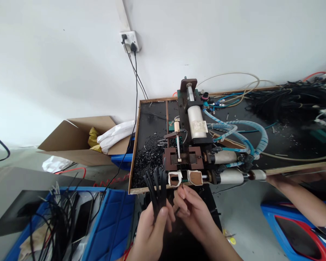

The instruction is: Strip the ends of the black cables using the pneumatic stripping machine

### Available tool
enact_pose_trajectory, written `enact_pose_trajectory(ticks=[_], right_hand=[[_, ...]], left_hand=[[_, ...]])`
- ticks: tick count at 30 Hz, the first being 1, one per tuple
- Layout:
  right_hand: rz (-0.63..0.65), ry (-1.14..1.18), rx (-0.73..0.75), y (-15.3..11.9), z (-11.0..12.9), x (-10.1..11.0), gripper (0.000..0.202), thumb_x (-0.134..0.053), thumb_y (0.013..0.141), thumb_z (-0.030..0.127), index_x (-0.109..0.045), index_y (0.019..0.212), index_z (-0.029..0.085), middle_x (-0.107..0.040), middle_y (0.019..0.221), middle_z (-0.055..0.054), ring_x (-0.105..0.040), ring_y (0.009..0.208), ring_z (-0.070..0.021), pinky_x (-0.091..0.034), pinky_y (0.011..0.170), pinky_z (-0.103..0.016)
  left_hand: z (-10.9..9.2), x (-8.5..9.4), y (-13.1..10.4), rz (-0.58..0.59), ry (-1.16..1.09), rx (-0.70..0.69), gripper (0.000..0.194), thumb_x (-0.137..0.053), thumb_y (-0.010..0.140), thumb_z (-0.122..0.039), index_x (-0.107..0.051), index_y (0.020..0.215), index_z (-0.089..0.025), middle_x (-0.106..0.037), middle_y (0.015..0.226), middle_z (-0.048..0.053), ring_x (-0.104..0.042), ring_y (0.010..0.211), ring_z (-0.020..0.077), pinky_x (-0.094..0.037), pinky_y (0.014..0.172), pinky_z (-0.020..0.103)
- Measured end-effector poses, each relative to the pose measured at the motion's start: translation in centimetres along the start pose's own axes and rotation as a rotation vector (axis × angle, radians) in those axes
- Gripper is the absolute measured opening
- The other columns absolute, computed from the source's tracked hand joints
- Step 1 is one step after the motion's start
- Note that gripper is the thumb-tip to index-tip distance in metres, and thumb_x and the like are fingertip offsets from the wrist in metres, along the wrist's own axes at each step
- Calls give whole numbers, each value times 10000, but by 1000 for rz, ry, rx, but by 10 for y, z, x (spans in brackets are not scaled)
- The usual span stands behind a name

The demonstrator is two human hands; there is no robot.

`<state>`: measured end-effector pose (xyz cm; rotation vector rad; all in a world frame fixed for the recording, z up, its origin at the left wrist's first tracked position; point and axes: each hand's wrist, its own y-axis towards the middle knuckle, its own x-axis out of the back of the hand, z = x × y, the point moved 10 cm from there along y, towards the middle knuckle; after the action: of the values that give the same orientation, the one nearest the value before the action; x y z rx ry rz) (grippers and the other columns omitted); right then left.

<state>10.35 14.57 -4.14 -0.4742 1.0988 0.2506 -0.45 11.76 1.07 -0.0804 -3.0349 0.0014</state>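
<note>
A bundle of black cables point(158, 186) stands upright in my left hand point(152, 226), its ends fanned out just left of the machine. My right hand point(191, 208) pinches one thin black cable point(178, 209) between thumb and fingers, right at the machine's front opening. Two pads wrapped in whitish tape point(195, 178) flank that opening. Behind them is the brown metal head of the pneumatic machine point(197, 159), with a white cylinder point(196, 121) above it. Small black cut pieces point(146, 159) lie heaped on the bench to the left.
A blue crate point(108, 224) with cables stands at lower left, a cardboard box point(70, 137) behind it. Hoses point(258, 130) loop right of the machine. Another person's arm point(301, 197) reaches in at the right, above a blue and red crate point(296, 235).
</note>
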Motion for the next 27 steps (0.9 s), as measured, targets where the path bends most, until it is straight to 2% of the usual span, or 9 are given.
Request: enact_pose_trajectory(ticks=[7, 10, 13, 16, 18, 20, 23, 25, 27], right_hand=[[-26, 2, -4, 3, -1, 2, 385, -928, 897, 433, -672, 781, 170, -464, 565, 83, -180, 491, -66, -189, 479, -192], [-66, -33, 19, 3, -1, 6, 379, -942, 875, 444, -704, 781, 165, -481, 541, 83, -183, 468, -57, -177, 467, -203], [-129, -123, 82, 1, 3, 12, 391, -939, 860, 488, -736, 805, 158, -594, 571, 43, -202, 452, -51, -167, 464, -224], [-208, -319, 164, -3, 13, 20, 463, -881, 868, 597, -731, 821, 162, -629, 586, 20, -214, 460, -60, -165, 482, -248], [-240, -584, 157, -6, 17, 23, 526, -739, 923, 695, -705, 825, 179, -600, 579, 22, -228, 472, -82, -181, 496, -263], [-233, -876, 101, -7, 18, 24, 548, -604, 964, 715, -681, 793, 200, -584, 591, 12, -300, 493, -115, -235, 518, -279], [-218, -1160, 55, -9, 21, 27, 403, -728, 901, 519, -643, 643, 222, -569, 584, -4, -427, 567, -164, -280, 596, -315], [-263, -1272, 70, -11, 26, 30, 337, -823, 808, 309, -606, 563, 227, -548, 571, -3, -418, 605, -177, -228, 634, -336], [-342, -1369, 95, -13, 31, 31, 324, -831, 757, 171, -583, 557, 232, -520, 582, 5, -358, 615, -177, -171, 654, -354]], left_hand=[[-3, 2, 5, -27, -16, 25, 462, -559, 1118, -541, -710, 852, -195, -668, 710, 31, -631, 584, 154, -534, 584, 242], [6, 1, 2, -26, -69, 67, 465, -559, 1114, -559, -704, 869, -190, -623, 709, 19, -547, 557, 136, -481, 542, 239], [18, 1, -4, -48, -109, 94, 458, -577, 1099, -594, -716, 947, -185, -599, 712, 9, -469, 563, 127, -404, 510, 230], [24, 9, -9, -148, -103, 108, 495, -631, 1047, -667, -701, 973, -183, -590, 664, -10, -457, 544, 118, -380, 490, 215], [24, 11, -10, -182, -92, 111, 534, -665, 1011, -700, -652, 866, -186, -575, 627, -19, -457, 523, 108, -386, 482, 204], [25, 9, -11, -178, -100, 128, 566, -699, 978, -721, -593, 796, -195, -575, 603, -20, -468, 507, 103, -403, 479, 201], [37, 8, -16, -191, -154, 206, 571, -781, 901, -737, -587, 839, -203, -583, 602, -30, -470, 484, 103, -406, 455, 199], [43, 10, -19, -213, -178, 232, 542, -832, 869, -706, -618, 892, -209, -557, 599, -51, -449, 473, 104, -395, 437, 200], [43, 12, -19, -231, -168, 210, 482, -861, 866, -648, -664, 939, -214, -516, 574, -69, -449, 469, 118, -405, 433, 212]])
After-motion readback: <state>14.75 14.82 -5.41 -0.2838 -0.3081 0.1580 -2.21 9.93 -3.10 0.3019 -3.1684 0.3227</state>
